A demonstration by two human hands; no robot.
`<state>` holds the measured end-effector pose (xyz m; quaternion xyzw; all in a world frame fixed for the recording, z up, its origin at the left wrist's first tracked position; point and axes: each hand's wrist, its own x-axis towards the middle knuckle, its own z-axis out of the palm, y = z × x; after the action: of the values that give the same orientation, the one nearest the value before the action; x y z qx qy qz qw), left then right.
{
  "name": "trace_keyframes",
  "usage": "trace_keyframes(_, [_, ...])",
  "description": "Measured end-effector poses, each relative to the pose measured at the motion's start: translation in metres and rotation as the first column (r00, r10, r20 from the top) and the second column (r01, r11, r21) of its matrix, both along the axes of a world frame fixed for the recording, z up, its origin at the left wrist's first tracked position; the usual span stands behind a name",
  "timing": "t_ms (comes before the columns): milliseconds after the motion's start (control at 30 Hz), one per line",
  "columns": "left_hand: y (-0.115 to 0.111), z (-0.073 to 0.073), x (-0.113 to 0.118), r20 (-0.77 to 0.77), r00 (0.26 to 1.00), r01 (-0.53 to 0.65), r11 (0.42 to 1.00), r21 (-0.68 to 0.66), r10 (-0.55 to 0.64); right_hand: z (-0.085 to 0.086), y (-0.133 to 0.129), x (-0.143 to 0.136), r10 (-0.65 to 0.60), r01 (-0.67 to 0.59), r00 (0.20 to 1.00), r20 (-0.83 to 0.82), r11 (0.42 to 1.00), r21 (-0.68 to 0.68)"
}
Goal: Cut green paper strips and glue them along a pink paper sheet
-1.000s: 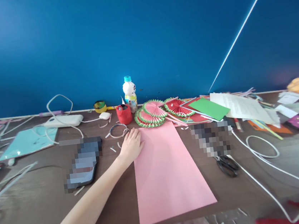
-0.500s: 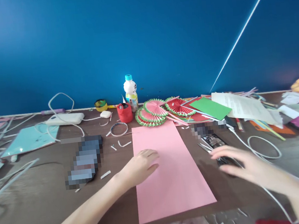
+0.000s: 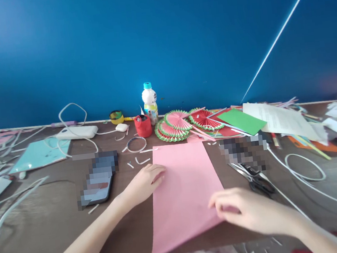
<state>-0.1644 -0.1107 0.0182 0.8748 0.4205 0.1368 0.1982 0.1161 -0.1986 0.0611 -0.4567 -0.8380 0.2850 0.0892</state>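
A sheet of pink paper [image 3: 184, 189] lies lengthwise on the table in front of me, its near right part lifted a little. My left hand [image 3: 146, 182] rests at the sheet's left edge, fingers loosely bent and pressing on the paper, with a gap beside the thumb. At the lower right edge, my right hand [image 3: 237, 210] pinches the paper between thumb and fingers. Black-handled scissors [image 3: 260, 185] lie just beyond the right hand. Behind the sheet are pleated paper fans [image 3: 178, 121] in pink, red and green.
A phone [image 3: 100, 179] lies to the left, near paper scraps [image 3: 142, 160]. A red cup-like container [image 3: 143, 126] and a bottle [image 3: 150, 104] stand at the back. Green paper [image 3: 242, 120], printed sheets [image 3: 280, 124] and a white cable [image 3: 307, 179] occupy the right side.
My right hand has moved left from the scissors and taken hold of the sheet's right corner area, raising it. My left hand has slid to the paper's left edge.
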Motion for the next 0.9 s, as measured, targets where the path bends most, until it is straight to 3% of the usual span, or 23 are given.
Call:
trace_keyframes(67, [0.009, -0.001, 0.000, 0.089, 0.996, -0.022, 1.000, -0.009, 0.023, 0.002, 0.030, 0.005, -0.074, 0.071, 0.993, -0.092, 0.997, -0.037])
trace_keyframes(167, [0.030, -0.005, 0.001, 0.200, 0.976, -0.077, 0.996, -0.039, 0.083, -0.009, 0.083, 0.009, -0.171, 0.187, 0.978, -0.120, 0.973, 0.135])
trace_keyframes(300, [0.056, -0.012, -0.002, 0.084, 0.963, -0.260, 0.963, 0.068, 0.254, -0.033, 0.129, 0.008, -0.150, 0.170, 0.983, -0.104, 0.960, 0.221])
trace_keyframes(400, [0.068, -0.013, -0.005, 0.048, 0.923, -0.385, 0.913, 0.134, 0.382, -0.047, 0.137, 0.008, -0.145, 0.156, 0.987, -0.071, 0.969, 0.191])
trace_keyframes(533, [0.074, -0.009, -0.002, 0.045, 0.905, -0.425, 0.891, 0.162, 0.423, -0.060, 0.139, 0.013, -0.166, 0.207, 0.968, -0.186, 0.952, 0.226])
trace_keyframes(800, [0.080, -0.011, 0.021, -0.049, 0.980, -0.182, 0.971, 0.158, 0.192, -0.076, 0.156, 0.011, -0.197, 0.288, 0.940, -0.277, 0.895, 0.342])
trace_keyframes(900, [0.081, -0.013, 0.019, -0.068, 0.978, -0.186, 0.968, 0.167, 0.199, -0.080, 0.154, 0.008, -0.205, 0.304, 0.940, -0.272, 0.865, 0.399])
